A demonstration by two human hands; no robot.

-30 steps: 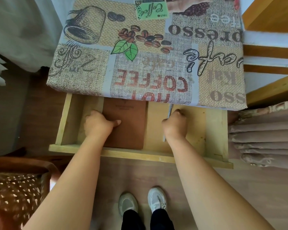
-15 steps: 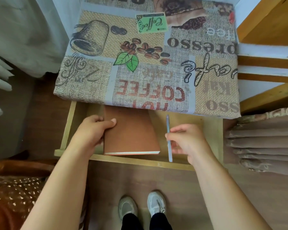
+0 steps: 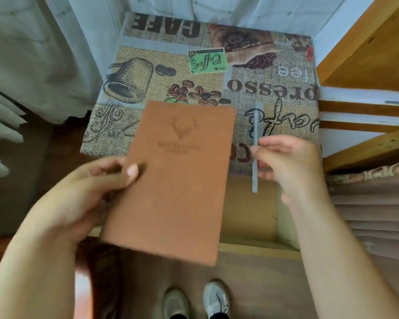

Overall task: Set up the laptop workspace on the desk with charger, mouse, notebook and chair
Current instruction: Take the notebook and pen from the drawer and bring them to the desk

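Head view: left hand (image 3: 85,194) pinches the notebook (image 3: 173,180) at its edge; right hand (image 3: 288,162) lightly holds a pen (image 3: 255,155), which could slip into the open drawer (image 3: 258,247).

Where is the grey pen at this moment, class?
In the head view, right of centre: the pen is pinched in the right hand, above the open drawer, right of the brown notebook.
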